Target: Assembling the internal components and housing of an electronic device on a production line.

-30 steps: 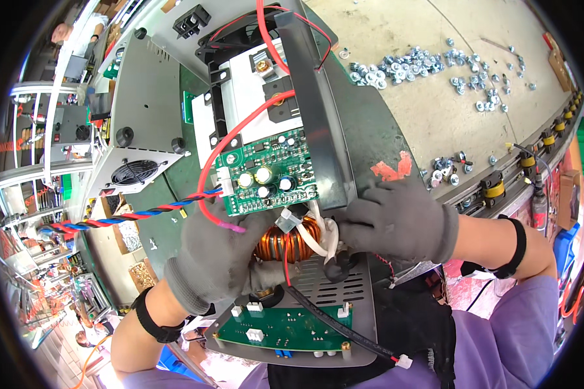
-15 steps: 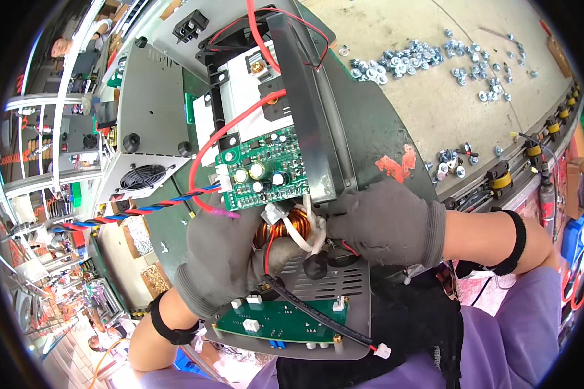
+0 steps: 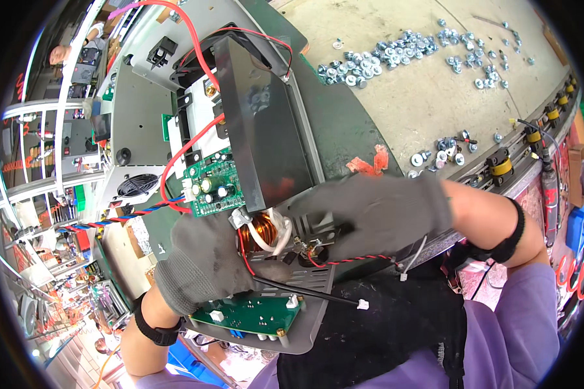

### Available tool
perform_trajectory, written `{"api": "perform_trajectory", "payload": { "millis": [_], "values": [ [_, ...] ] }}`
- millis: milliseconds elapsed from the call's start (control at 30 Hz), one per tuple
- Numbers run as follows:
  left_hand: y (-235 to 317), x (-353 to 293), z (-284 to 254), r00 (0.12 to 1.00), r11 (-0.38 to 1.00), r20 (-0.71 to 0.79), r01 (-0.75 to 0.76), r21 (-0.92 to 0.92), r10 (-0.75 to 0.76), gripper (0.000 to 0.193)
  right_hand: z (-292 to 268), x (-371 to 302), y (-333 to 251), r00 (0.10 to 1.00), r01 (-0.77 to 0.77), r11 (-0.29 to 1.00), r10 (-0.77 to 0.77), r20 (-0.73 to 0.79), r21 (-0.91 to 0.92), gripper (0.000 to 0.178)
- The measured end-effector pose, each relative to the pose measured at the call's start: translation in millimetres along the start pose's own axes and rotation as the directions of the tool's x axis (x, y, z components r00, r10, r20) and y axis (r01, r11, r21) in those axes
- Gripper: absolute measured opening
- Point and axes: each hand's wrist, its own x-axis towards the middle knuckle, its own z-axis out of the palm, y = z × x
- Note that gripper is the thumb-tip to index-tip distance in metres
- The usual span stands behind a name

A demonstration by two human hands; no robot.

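Note:
My left hand (image 3: 204, 259), in a grey glove, is closed around a copper-wound coil (image 3: 261, 232), its thumb along the near side. White sleeved leads (image 3: 284, 233) loop over the coil. My gloved right hand (image 3: 386, 217) is smeared by motion just right of it, at the end of a dark metal cover (image 3: 266, 129); its fingers are unclear. Left of the cover sits a green circuit board (image 3: 211, 185) with capacitors. Below my left hand, another green board (image 3: 253, 316) lies on a slotted grey panel (image 3: 321, 305). A black-sleeved cable (image 3: 311, 295) ends in a white plug.
Many flanged screws (image 3: 376, 58) lie scattered on the bench (image 3: 344, 23). A grey housing with a fan grille (image 3: 136, 186) stands left. Red cables (image 3: 191, 146) and a twisted red-blue-black bundle (image 3: 120, 218) cross the unit. A roller track (image 3: 499, 165) runs along the right; another person (image 3: 91, 48) is far left.
The unit has shifted left and turned, showing more of the dark cover's broad face. My left hand moved left with the coil. A twisted red-black wire now shows below my right hand.

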Motion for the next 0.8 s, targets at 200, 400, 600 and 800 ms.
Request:
{"api": "perform_trajectory", "payload": {
  "millis": [200, 400, 600, 800],
  "values": [
    [6.2, -1.6, -7.3, 0.995, 0.992, 0.085, 0.044, 0.12, -0.055, 0.069, 5.5, -24.5, -11.5, 0.998, 0.038, 0.881, -0.011, 0.059, -0.471, 0.027],
    [13.9, 6.1, -10.8, 0.994, 0.996, 0.062, 0.09, 0.001, -0.09, 0.08, 23.4, -5.9, -4.9, 0.978, 0.175, 0.685, -0.036, 0.206, -0.708, 0.037],
    [6.2, 4.8, -13.3, 0.975, 0.998, 0.223, -0.001, 0.066, -0.013, 0.069, 27.7, 12.2, 7.1, 0.958, 0.281, 0.68, -0.16, 0.236, -0.678, 0.036],
    [-5.6, -0.3, 1.1, 0.969, 0.998, 0.243, 0.043, 0.039, -0.051, 0.049, -10.7, -15.8, 9.6, 0.976, 0.214, 0.943, -0.195, 0.097, -0.257, 0.029]
  ]
}}
